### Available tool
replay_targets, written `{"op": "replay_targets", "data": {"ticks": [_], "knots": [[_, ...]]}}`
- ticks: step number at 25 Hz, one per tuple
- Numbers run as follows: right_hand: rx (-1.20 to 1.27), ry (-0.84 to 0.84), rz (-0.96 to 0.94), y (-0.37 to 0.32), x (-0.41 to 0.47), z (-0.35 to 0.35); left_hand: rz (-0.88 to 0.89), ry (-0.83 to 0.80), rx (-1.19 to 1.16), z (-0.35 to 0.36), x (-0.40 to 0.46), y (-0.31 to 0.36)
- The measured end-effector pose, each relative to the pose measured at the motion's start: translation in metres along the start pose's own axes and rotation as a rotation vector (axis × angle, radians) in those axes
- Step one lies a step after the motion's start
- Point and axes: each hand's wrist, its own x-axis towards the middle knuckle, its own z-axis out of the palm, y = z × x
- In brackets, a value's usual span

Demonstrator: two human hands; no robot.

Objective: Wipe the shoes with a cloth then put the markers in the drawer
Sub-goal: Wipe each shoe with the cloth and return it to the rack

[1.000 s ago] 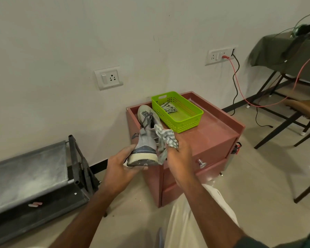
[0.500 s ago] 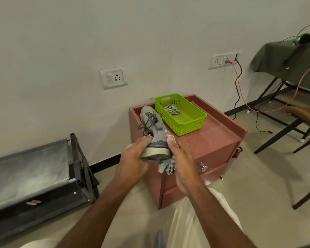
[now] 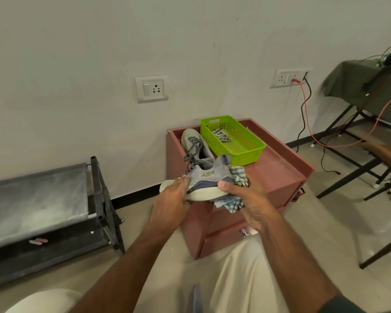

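In front of the red-brown cabinet point(image 3: 278, 168) I hold a grey shoe point(image 3: 209, 177) sideways, its logo side facing me. My left hand point(image 3: 169, 204) grips the toe end and sole. My right hand point(image 3: 251, 202) holds a checked cloth point(image 3: 234, 204) bunched against the heel and under the sole, with the thumb on the sole's edge. The second grey shoe point(image 3: 191, 138) lies on the cabinet top behind. A drawer knob point(image 3: 244, 232) shows below my right wrist. I see no markers clearly.
A green basket point(image 3: 253, 150) with a folded cloth in it stands on the cabinet's back right. A black rack point(image 3: 32, 199) stands at the left, with small pink sticks point(image 3: 38, 241) on its lower shelf. Chairs point(image 3: 384, 152), cables and a covered table point(image 3: 357, 82) are at the right.
The shoe has turned from heel-toward-me to side-on. My left hand has shifted to the toe end, and my right hand has brought the cloth round the heel.
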Motion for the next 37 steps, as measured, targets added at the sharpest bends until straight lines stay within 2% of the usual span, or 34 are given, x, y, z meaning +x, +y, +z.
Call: {"op": "replay_targets", "data": {"ticks": [2, 4, 5, 6, 7, 10, 12, 16, 18, 22, 25, 27, 29, 30, 31, 32, 33, 34, 35, 36, 37], "knots": [[0.056, 0.100, 0.011, 0.002, 0.001, -0.006, -0.006, 0.006, 0.061, -0.002, -0.001, 0.002], [0.112, 0.358, 0.016, 0.001, 0.002, -0.016, 0.025, 0.036, 0.102, -0.004, 0.000, -0.001], [0.008, 0.489, -0.037, 0.000, 0.002, -0.020, 0.043, 0.050, 0.134, -0.003, 0.002, -0.004], [-0.196, 0.593, -0.119, -0.001, 0.002, -0.022, 0.063, 0.069, 0.163, -0.001, 0.003, -0.009], [-0.388, 0.614, -0.222, -0.002, 0.000, -0.020, 0.095, 0.091, 0.192, 0.000, 0.004, -0.011], [-0.739, 0.433, -0.451, 0.005, -0.005, 0.000, 0.160, 0.111, 0.259, -0.002, 0.003, -0.003], [-0.994, 0.407, -0.546, 0.013, -0.004, 0.007, 0.170, 0.092, 0.280, -0.002, 0.002, 0.000], [-1.418, 0.346, -0.594, 0.014, -0.011, 0.017, 0.170, 0.084, 0.326, -0.008, 0.001, -0.002], [-1.539, 0.332, -0.602, 0.017, -0.013, 0.019, 0.157, 0.105, 0.375, -0.012, 0.002, -0.001], [-1.433, 0.334, -0.558, 0.022, -0.011, 0.023, 0.140, 0.108, 0.444, -0.017, 0.000, 0.006], [-1.519, 0.283, -0.659, 0.026, -0.009, 0.033, 0.136, 0.105, 0.463, -0.016, 0.000, 0.009], [-1.534, 0.205, -0.803, 0.026, -0.011, 0.037, 0.177, 0.119, 0.480, -0.013, -0.002, 0.009], [-1.258, -0.002, -0.879, 0.024, -0.016, 0.041, 0.217, 0.145, 0.490, -0.011, -0.003, 0.007], [-0.986, -0.067, -0.793, 0.020, -0.019, 0.041, 0.233, 0.160, 0.484, -0.010, -0.002, 0.004], [-0.663, -0.042, -0.621, 0.012, -0.021, 0.039, 0.243, 0.174, 0.472, -0.009, -0.002, 0.002], [-0.374, 0.059, -0.468, 0.003, -0.020, 0.032, 0.245, 0.188, 0.459, -0.007, -0.001, -0.001], [-0.225, 0.206, -0.437, -0.001, -0.019, 0.022, 0.247, 0.207, 0.449, -0.005, -0.001, -0.003], [-0.287, 0.357, -0.480, -0.003, -0.017, 0.012, 0.250, 0.230, 0.440, -0.004, 0.001, -0.005], [-0.489, 0.449, -0.549, 0.001, -0.014, 0.005, 0.261, 0.249, 0.430, -0.003, 0.002, -0.005], [-0.714, 0.432, -0.630, 0.007, -0.013, 0.004, 0.276, 0.260, 0.419, -0.002, 0.003, -0.005], [-0.911, 0.342, -0.689, 0.015, -0.011, 0.011, 0.290, 0.268, 0.410, -0.001, 0.002, -0.005]]}}
